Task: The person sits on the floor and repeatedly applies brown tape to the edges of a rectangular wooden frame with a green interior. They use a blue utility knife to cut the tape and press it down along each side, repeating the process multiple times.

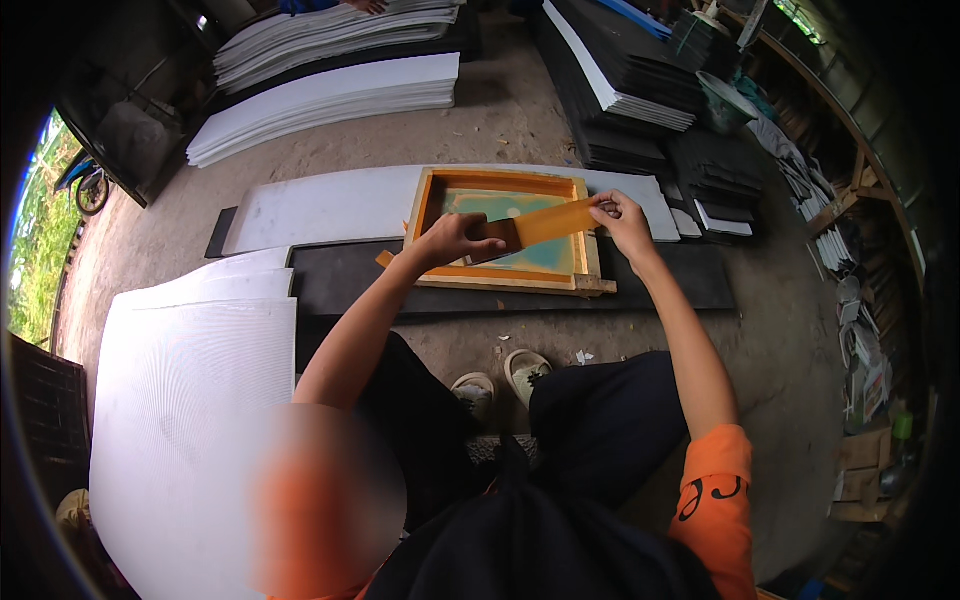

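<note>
My left hand (452,240) is closed around a roll of brown adhesive tape (506,236). From the roll a translucent amber tape strip (555,221) stretches to the right. Its free end is pinched between the fingers of my right hand (622,222). Both hands are above a wooden screen-printing frame (500,279), whose mesh is teal and partly covered by the strip and the roll. The frame lies flat across a white sheet (330,205) and a black sheet (350,280). Beneath my left wrist, a piece of amber material (385,259) sticks out beside the frame's left edge.
Large white sheets (195,380) are piled at my left. Stacks of white sheets (330,100) lie farther back, with another person's hand (368,6) at the top. Black and white sheets (640,90) are stacked at the back right. Scrap pieces (865,350) line the right wall.
</note>
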{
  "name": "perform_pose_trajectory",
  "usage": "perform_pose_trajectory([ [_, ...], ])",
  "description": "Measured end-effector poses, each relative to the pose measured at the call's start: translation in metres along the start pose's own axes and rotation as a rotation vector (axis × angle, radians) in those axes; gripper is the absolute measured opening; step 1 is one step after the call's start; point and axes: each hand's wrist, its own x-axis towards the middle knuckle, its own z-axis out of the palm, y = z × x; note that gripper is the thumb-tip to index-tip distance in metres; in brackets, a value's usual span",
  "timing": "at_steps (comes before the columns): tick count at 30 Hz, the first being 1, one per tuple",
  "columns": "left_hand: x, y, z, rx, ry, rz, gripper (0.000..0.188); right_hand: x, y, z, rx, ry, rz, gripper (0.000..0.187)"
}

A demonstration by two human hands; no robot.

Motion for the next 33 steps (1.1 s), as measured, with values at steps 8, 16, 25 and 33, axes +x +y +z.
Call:
perform_pose_trajectory([
  [8, 0.025, 0.007, 0.016, -0.153, -0.044, -0.066, 0.071, 0.018, 0.038, -0.015, -0.252, 0.055, 0.162, 0.033],
  [16, 0.050, -0.003, 0.073, -0.281, -0.340, -0.056, 0.050, 0.038, 0.129, -0.012, -0.113, 0.001, 0.205, 0.014],
  [25, 0.079, -0.017, 0.122, -0.281, -0.575, -0.207, 0.048, 0.015, 0.196, 0.002, -0.244, -0.017, 0.158, 0.043],
  [33, 0.111, -0.023, 0.150, -0.667, -0.888, -0.506, 0.051, 0.025, 0.266, 0.024, -0.086, -0.054, 0.139, 0.040],
])
